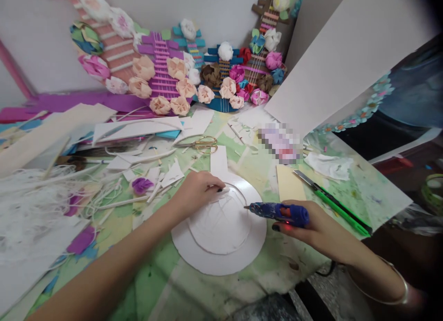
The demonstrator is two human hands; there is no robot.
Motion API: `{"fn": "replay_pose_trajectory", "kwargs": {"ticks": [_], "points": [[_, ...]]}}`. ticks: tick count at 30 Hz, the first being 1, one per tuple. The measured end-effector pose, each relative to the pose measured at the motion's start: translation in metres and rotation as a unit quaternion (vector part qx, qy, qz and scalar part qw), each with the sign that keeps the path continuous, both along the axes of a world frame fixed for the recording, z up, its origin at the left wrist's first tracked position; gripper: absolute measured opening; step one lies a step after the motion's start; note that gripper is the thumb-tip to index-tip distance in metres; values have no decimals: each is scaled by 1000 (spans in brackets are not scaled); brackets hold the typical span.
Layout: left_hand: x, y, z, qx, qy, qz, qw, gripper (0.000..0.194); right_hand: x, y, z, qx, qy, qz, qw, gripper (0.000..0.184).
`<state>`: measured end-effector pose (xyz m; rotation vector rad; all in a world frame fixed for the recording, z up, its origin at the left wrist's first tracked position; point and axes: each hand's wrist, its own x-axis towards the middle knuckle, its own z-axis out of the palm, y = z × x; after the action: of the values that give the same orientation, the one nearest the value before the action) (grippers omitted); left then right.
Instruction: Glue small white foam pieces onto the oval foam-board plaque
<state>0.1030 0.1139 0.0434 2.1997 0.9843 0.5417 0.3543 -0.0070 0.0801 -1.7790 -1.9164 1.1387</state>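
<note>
A white cardboard round with a straight neck [219,160] lies flat on the table. On it sits a smaller white circle [218,228], edged by a thin white strip [240,193]. My left hand [199,192] is closed at the upper left of this circle, its fingertips pinching the strip. A blue hot glue gun [277,212] is gripped in my right hand [308,226]. Its nozzle points left and meets the circle's right edge; a red light glows below its body. My fingers hide part of the strip.
Gold-handled scissors [206,145] lie beyond the round. A green box cutter [339,208] rests at right, blade out, near a yellow card [290,181]. Paper scraps and white string [100,187] crowd the left. Guitar-shaped crafts with paper flowers [161,72] lean along the wall.
</note>
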Motion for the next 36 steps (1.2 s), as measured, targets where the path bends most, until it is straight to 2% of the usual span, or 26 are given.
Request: {"fn": "replay_pose_trajectory", "kwargs": {"ticks": [2,6,12,16,21,29,33,36], "points": [[0,-2,1,-16,-13,13,1000,15,-4,4,1,5,5,4,1000,18],[7,-4,0,10,-8,21,1000,13,-11,8,1,21,3,19,1000,19],[17,-3,-6,19,28,30,999,9,-10,4,-1,5,14,8,1000,21],[14,-4,-7,11,54,31,998,12,-7,4,-2,5,18,7,1000,21],[0,-5,1,8,-4,45,999,18,-9,7,-1,25,12,17,999,17],[-43,-10,4,31,-16,187,982,15,-32,26,-5,85,-15,48,995,20],[-70,-11,-1,92,30,267,959,15,-37,32,-10,74,-55,75,993,16],[-88,-5,-7,136,88,303,939,17,-34,27,-7,77,-49,73,993,18]]}}
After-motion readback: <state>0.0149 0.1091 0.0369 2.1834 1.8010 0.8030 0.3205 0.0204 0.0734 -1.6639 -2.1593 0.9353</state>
